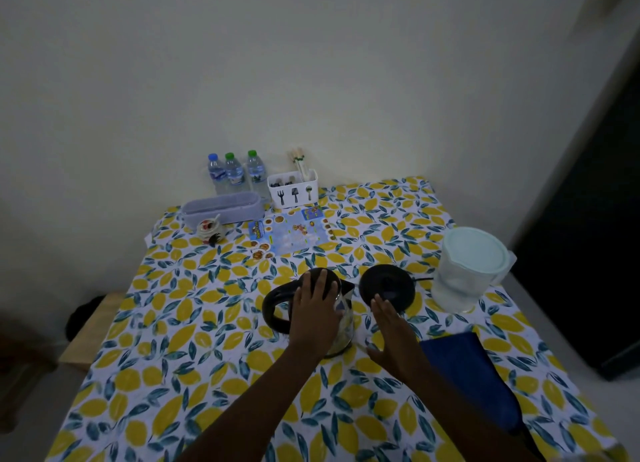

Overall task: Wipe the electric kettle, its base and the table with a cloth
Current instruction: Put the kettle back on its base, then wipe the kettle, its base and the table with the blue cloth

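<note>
From my remote seat I saw the tabletop (194, 375) covered in a lemon-print cloth, with one electric kettle (311, 309) standing near its middle. My left hand (317, 309) lay spread flat over the kettle's black lid, fingers splayed rather than curled around anything. My right hand (391, 330) was open too, palm turned inward and fingers straight, just beside the kettle's glass body and holding nothing; its fingertips overlapped the near rim of the one round black base (388, 286), though I could not tell whether they touched it. A single folded blue cloth (464, 371) lay toward the right edge of the tabletop, partly under my right forearm. Beyond it, nearer the right edge, stood one pale plastic jug (467, 271) with a mint lid. Along the far edge I counted three water bottles (235, 172), one with a blue cap and two with green, one white cutlery holder (294, 189), one long grey container (223, 208), one small patterned jar (209, 227) and one colourful printed sheet (292, 233).
</note>
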